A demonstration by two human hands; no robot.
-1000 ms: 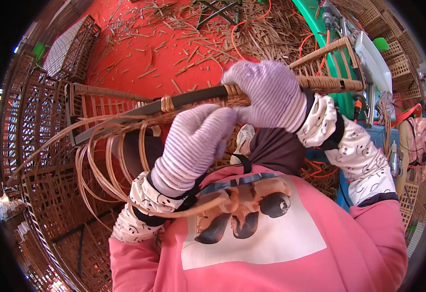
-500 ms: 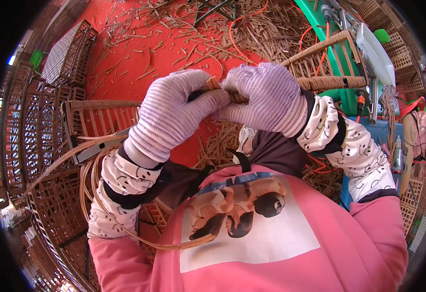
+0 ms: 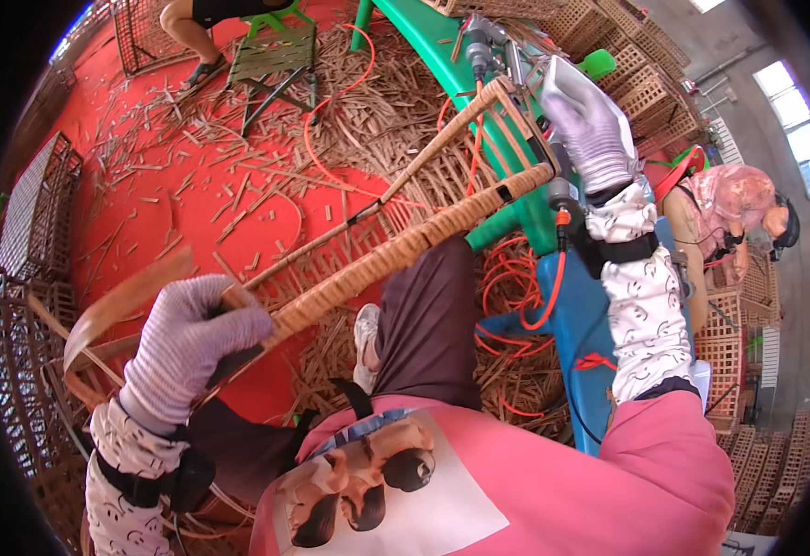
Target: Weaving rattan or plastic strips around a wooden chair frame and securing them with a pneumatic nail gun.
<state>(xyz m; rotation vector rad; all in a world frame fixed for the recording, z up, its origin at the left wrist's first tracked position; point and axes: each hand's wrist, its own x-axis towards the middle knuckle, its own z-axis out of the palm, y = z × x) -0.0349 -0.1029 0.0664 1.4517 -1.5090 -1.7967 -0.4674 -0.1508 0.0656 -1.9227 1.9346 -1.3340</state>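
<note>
My left hand [image 3: 192, 338], in a striped lilac knitted glove, is closed round the lower left end of a wicker frame [image 3: 414, 250]. Brown strips are wound along the frame's near bar, and its far end leans up to the right by a green bench. Beside my left wrist a loose wicker strip [image 3: 122, 301] curls outward. At upper right my right hand [image 3: 590, 134], gloved alike, reaches over a white plastic tray [image 3: 613, 102]; its fingertips are partly hidden, so their hold is unclear. A grey air tool [image 3: 562, 185] on an orange hose hangs just below that hand.
A green bench [image 3: 423, 37] runs along the upper middle, with a blue stool [image 3: 562, 306] by my right side. Cut strips [image 3: 368, 120] litter the red floor. A folding stool [image 3: 275, 60] stands at the back. At right a person in pink [image 3: 729, 208] bends over; woven crates surround us.
My right hand has let go of the wicker frame and moved up and right to the white tray. My left hand has moved left and lower, and the view has swung rightward.
</note>
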